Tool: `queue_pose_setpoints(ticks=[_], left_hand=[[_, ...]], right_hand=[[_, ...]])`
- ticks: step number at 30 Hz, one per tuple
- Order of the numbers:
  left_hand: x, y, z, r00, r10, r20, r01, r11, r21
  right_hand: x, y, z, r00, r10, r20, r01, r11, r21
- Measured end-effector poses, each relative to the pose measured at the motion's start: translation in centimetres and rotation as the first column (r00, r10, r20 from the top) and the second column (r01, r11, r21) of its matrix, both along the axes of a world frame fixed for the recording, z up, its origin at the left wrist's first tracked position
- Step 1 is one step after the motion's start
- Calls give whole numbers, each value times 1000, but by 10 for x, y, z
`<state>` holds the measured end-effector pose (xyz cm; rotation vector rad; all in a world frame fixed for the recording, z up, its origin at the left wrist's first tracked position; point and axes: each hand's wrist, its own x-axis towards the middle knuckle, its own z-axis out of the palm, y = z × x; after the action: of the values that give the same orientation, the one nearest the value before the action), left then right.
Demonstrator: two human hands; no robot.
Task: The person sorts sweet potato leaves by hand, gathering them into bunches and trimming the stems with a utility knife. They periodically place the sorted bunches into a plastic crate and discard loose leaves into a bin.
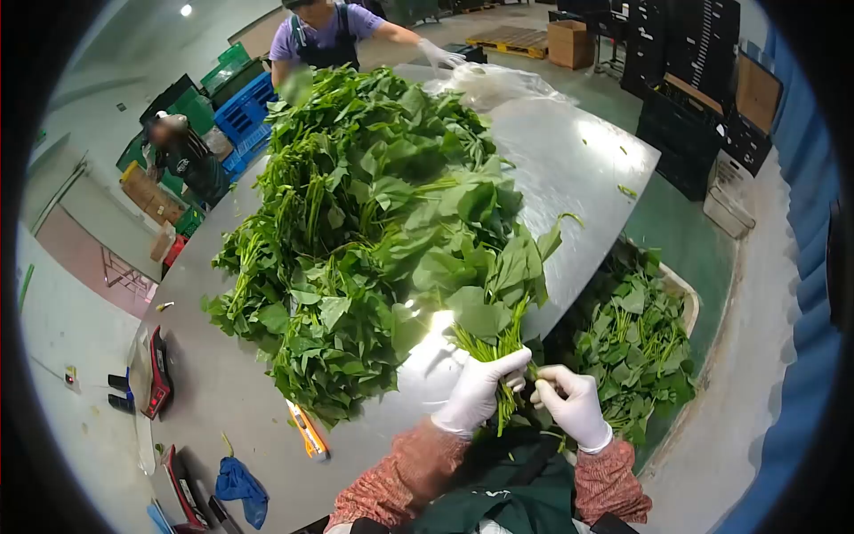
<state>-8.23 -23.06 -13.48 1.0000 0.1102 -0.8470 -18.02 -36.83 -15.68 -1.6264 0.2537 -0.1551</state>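
Note:
My left hand [480, 392], in a white glove, is closed around the stems of a bunch of leafy greens [503, 307]. The leaves point away from me over the metal table's near right edge, and the stem ends stick out below the fist. Close beside it, my right hand [574, 405], also gloved, is pinched with thumb and fingers on what looks like a green stem at the bunch's side. A big heap of the same leafy greens [356, 205] covers much of the metal table [578, 142].
Below the table's right edge stands a crate [689, 307] full of greens. An orange utility knife [307, 432], a blue cloth [240, 489] and a red-and-black device [158, 374] lie on the left. Across the table, a person [325, 36] reaches toward clear plastic [498, 84].

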Motion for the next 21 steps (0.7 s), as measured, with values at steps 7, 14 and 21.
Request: queue_pose_setpoints(ticks=[7, 14, 21], left_hand=[[-6, -3, 15, 987, 133, 90, -129, 990, -52], [10, 2, 25, 944, 313, 101, -304, 948, -97], [-3, 6, -4, 984, 179, 14, -173, 964, -202]], right_hand=[[-25, -2, 12, 986, 81, -147, -97, 989, -109], [-57, -4, 2, 958, -270, 95, 281, 949, -140], [-30, -6, 0, 901, -289, 324, 411, 810, -419]])
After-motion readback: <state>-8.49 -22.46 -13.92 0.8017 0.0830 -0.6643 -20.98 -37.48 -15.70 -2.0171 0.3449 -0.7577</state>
